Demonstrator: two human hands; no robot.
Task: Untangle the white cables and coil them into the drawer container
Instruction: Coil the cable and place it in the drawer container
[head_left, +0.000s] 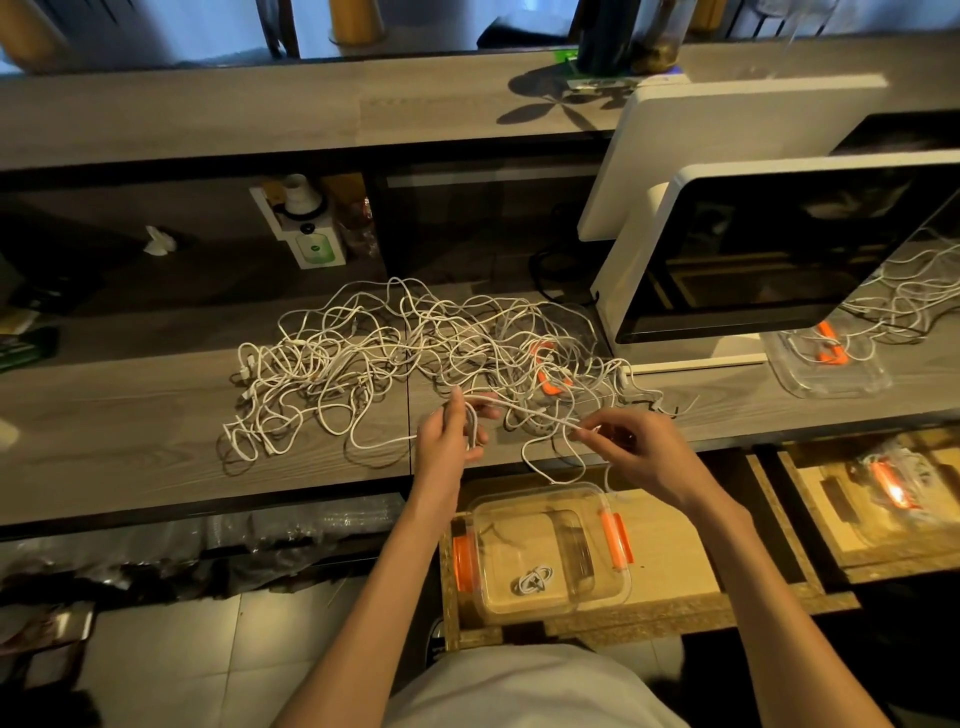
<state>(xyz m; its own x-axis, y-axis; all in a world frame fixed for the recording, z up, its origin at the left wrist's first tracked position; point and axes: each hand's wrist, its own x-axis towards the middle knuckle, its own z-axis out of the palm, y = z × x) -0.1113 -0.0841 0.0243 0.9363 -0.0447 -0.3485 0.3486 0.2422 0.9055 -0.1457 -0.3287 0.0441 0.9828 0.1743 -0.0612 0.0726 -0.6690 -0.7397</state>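
A big tangle of white cables spreads over the grey wooden counter. At its near edge, my left hand grips a few small loops of one white cable. My right hand pinches the same cable a short way to the right, and the strand runs taut between both hands. Below the counter, a clear container with orange clips sits in an open wooden drawer. One small coiled white cable lies inside it.
A clear lid with orange clips lies under the tangle's right part. A white monitor stands at the right, mirroring the cables. A small white box with a bottle sits on the back shelf. A second drawer is open at right.
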